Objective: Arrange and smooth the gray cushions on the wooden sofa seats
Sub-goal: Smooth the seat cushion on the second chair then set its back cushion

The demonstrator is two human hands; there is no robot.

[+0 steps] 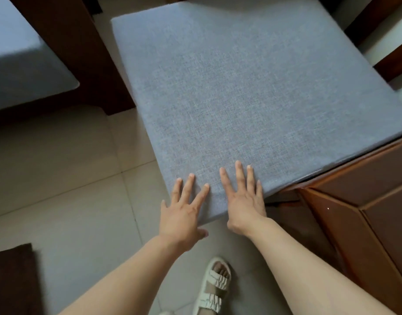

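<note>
While spread wide, fingers (239, 176) of both hands flat on gray cushion's (252, 87) near corner.

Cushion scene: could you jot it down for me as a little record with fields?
cushion: gray, lying skewed, its near corner hanging past the wooden seat
left hand: fingers straight, flat on the near corner
right hand: fingers straight, flat beside the left
second cushion: upper left, on another seat
floor: pale tiles
foot: in a sandal
</note>
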